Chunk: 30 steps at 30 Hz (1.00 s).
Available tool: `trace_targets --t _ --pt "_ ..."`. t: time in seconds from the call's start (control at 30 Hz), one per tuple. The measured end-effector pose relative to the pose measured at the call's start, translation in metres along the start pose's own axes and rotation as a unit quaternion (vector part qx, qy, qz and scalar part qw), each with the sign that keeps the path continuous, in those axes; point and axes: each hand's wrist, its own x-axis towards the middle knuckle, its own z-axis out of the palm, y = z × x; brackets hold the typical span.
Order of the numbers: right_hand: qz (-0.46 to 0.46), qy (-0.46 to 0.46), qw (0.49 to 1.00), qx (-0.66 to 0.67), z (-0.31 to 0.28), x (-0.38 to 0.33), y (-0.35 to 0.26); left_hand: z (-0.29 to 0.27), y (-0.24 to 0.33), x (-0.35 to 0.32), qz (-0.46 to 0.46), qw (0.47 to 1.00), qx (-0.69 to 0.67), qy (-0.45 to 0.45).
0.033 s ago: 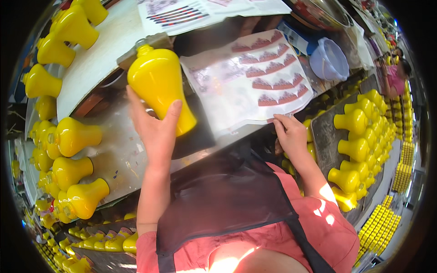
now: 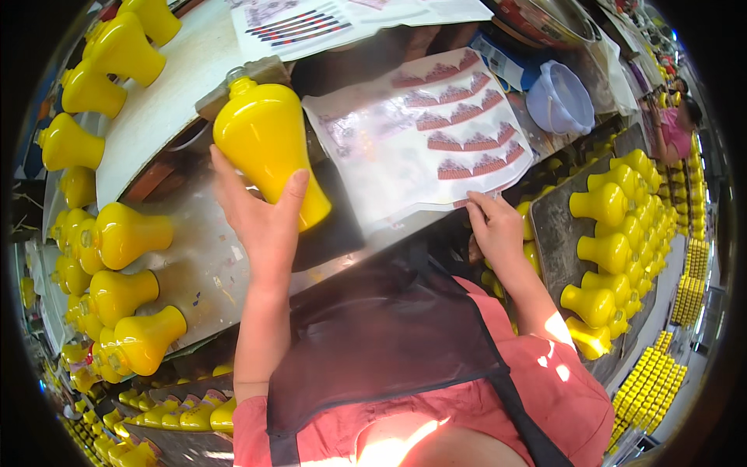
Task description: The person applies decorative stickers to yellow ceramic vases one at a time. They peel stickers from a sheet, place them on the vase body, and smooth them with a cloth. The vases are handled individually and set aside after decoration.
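A glossy yellow vase-shaped bottle (image 2: 264, 128) lies tilted before me, its clear neck at the far end against a dark block (image 2: 204, 103). My left hand (image 2: 261, 214) is closed around its narrower near part, thumb on the right side and fingers on the left. At the near right edge of a wet-looking white sheet (image 2: 373, 183), my right hand (image 2: 498, 227) pinches a small reddish printed decal (image 2: 461, 204). Several rows of reddish scalloped decals (image 2: 471, 140) show on that sheet. Whether the pinched decal is loose from the sheet I cannot tell.
Yellow bottles (image 2: 124, 292) stand along the left of the worktable (image 2: 206, 272), with more on a board (image 2: 556, 249) at the right. A lilac bucket (image 2: 559, 101) sits at the back right, and another printed sheet (image 2: 366, 23) lies at the back. A person in pink (image 2: 675, 134) is at the far right.
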Motion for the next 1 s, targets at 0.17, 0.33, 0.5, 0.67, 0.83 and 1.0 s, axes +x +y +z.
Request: trace_targets --t 0.17,0.33,0.5,0.67,0.83,1.0 --pt "0.01 0.091 0.994 -0.065 0.002 0.014 0.043 0.001 -0.004 -0.006 0.018 0.995 -0.098 -0.025" --pt "0.117 0.044 0.968 -0.216 -0.007 0.034 0.081 0.0 -0.008 -0.013 -0.03 0.973 -0.22 -0.063" --pt "0.071 0.087 0.984 -0.141 -0.011 0.017 0.102 -0.002 -0.014 -0.012 -0.103 0.937 -0.312 -0.12" --pt "0.416 0.092 0.808 0.408 -0.003 0.02 0.136 0.008 -0.027 -0.013 0.009 0.992 -0.12 -0.031" --pt "0.438 0.061 0.763 0.471 0.002 0.023 0.146 0.005 -0.027 -0.02 0.053 0.998 -0.025 -0.026" --pt "0.339 0.156 0.886 0.275 -0.029 0.026 0.095 -0.001 -0.014 -0.017 -0.02 0.98 -0.182 -0.077"
